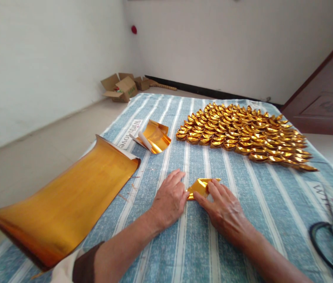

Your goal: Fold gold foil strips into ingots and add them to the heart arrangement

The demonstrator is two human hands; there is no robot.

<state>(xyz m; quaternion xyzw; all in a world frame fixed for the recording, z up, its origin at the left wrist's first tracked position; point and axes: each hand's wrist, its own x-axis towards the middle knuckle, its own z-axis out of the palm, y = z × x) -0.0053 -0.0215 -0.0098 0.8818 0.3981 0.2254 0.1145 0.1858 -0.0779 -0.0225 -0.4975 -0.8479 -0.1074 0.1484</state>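
A small piece of gold foil paper (pixel 201 185), partly folded, lies flat on the blue-and-white striped cloth (pixel 243 196). My left hand (pixel 169 200) presses on its left edge with the fingertips. From the right, my right hand (pixel 223 208) holds it down with fingers spread over its lower right part. Both hands cover part of the paper.
A large curled gold foil sheet (pixel 63 204) lies at the left. A smaller stack of cut gold squares (pixel 154 137) sits ahead. Several folded gold ingots (pixel 243 133) fill the far right. Black scissors (pixel 330 239) lie at the right edge. Cardboard boxes (pixel 123 87) stand on the floor.
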